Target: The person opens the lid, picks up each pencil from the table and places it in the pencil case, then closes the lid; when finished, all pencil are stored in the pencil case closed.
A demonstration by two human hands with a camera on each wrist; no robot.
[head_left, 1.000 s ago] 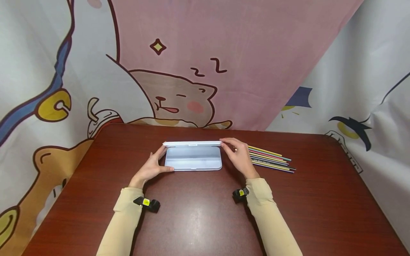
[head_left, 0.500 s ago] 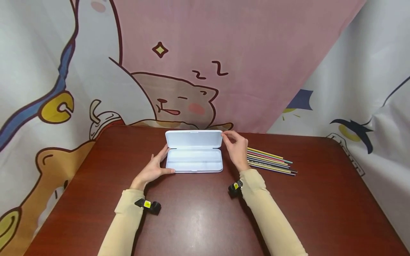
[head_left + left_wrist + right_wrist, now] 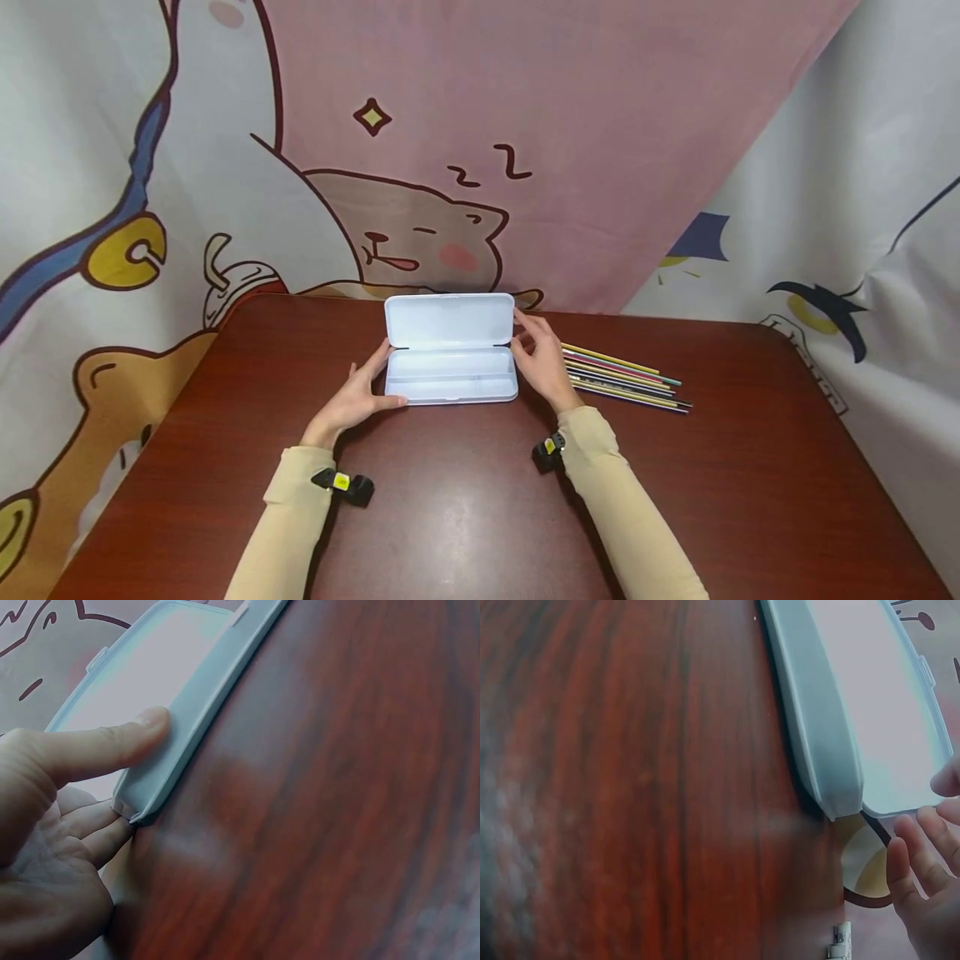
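Note:
A pale blue-white pencil case (image 3: 452, 390) sits on the table with its hinged lid (image 3: 450, 321) raised; its inside shows a divider and nothing lying in it. My left hand (image 3: 352, 402) grips the case at its left end. In the left wrist view the thumb (image 3: 112, 746) presses over the front rim, while the fingers reach round the end. At the other end, my right hand (image 3: 542, 360) holds the lid's right edge. The right wrist view shows its thumb (image 3: 946, 780) against the lid's inner face, with several fingers spread beside the edge.
Several colored pencils (image 3: 622, 379) lie in a loose bundle right of the case, partly behind the right hand. The brown table (image 3: 450, 500) meets a cartoon-printed curtain (image 3: 585, 167) at its back edge. Black wrist cameras (image 3: 352, 487) are strapped to both sleeves.
The lid has swung up and back from nearly level to leaning open. My right hand followed it, then slid lower along its edge. The left hand stayed on the case.

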